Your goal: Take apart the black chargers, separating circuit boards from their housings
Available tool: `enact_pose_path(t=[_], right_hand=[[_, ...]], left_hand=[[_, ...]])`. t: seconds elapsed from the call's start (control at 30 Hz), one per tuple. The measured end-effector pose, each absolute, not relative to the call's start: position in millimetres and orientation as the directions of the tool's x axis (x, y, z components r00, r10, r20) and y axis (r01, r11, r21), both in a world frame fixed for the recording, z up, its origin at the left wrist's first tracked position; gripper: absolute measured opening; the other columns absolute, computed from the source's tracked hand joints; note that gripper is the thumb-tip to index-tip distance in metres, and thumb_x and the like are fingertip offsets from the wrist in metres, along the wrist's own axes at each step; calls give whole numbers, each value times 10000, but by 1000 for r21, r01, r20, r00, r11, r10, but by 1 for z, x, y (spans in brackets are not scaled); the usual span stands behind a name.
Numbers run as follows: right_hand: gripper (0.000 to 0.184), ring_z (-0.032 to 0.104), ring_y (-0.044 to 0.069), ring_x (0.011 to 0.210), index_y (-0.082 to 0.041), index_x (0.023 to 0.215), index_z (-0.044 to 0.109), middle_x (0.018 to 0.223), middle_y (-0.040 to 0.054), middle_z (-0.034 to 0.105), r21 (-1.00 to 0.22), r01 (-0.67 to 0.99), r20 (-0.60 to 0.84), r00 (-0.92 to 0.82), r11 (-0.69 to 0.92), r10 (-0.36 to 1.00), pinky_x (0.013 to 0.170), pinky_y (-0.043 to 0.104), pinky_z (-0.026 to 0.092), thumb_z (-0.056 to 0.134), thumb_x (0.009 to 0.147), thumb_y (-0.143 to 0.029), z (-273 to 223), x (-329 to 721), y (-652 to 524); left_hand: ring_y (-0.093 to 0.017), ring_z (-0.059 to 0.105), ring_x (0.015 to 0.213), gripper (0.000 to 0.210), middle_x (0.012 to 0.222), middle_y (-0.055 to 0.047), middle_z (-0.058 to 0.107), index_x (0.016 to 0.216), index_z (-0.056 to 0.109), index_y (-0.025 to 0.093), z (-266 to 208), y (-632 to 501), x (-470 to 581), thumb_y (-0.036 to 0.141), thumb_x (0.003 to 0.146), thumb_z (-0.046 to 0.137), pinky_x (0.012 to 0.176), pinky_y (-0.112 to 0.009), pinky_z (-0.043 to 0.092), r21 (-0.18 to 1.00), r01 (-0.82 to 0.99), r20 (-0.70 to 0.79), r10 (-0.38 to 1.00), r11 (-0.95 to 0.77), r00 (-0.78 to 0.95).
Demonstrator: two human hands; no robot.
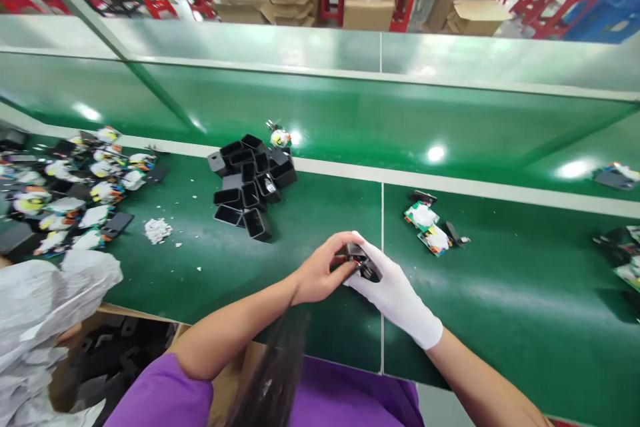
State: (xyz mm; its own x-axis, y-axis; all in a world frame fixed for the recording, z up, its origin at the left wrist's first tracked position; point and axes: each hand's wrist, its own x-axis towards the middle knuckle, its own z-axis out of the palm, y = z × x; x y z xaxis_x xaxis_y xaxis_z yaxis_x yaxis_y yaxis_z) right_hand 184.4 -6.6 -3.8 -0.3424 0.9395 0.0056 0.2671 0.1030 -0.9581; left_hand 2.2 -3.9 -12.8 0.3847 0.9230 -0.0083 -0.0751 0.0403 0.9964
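Observation:
My bare left hand (320, 272) and my right hand (397, 293), in a white glove, meet above the green bench. Between them is a small black plastic housing (356, 252), with dark and shiny parts showing at its near side. The left thumb and fingers pinch it from the left, while the gloved fingers wrap round it from the right. Fingers hide much of the piece. To the right lie two circuit board assemblies (421, 215) with white and yellow parts. Beyond my left hand sits a cluster of hollow black housings (243, 177).
Many circuit boards (103, 192) are heaped at the left, beside a small pile of white bits (158, 231). More boards (627, 270) lie at the right edge. A low green partition (340, 110) runs along the back. An open box of black parts (120, 353) stands below the bench's left edge.

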Motion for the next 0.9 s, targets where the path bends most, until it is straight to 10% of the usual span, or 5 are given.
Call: enact_pose_path(t=[0.2, 0.4, 0.73, 0.9], right_hand=[[584, 760, 221, 842, -253, 1387, 611, 1118, 65, 780, -896, 385, 69, -371, 221, 926, 804, 396, 656, 702, 811, -281, 3, 187, 5], [558, 775, 311, 810, -210, 1198, 735, 952, 105, 800, -743, 605, -36, -464, 287, 885, 775, 482, 656, 650, 788, -578, 52, 185, 117], [421, 686, 294, 1178, -216, 1314, 668, 1223, 119, 736, -360, 555, -111, -824, 750, 556, 1030, 412, 540, 567, 907, -185, 78, -55, 279], [290, 676, 214, 1067, -199, 1245, 640, 1282, 100, 658, -290, 521, -266, -850, 803, 455, 922, 421, 585, 628, 987, -331, 56, -125, 300]], left_hand=[[-201, 651, 1044, 336, 1219, -97, 623, 1169, 623, 218, -11, -1, 6, 321, 863, 716, 933, -368, 589, 988, -152, 15, 958, 29, 286], [-165, 637, 800, 508, 944, -28, 640, 972, 562, 212, -18, 40, -2, 499, 657, 839, 690, -304, 565, 741, -600, -351, 936, 302, 38], [-204, 583, 582, 519, 656, -26, 568, 751, 441, 224, -40, 86, -7, 584, 522, 737, 520, -389, 526, 675, -650, -476, 879, 349, -23], [-213, 604, 571, 453, 638, -14, 593, 816, 469, 226, -85, 110, 2, 491, 545, 718, 597, -427, 535, 702, -578, -464, 883, 416, 71]])
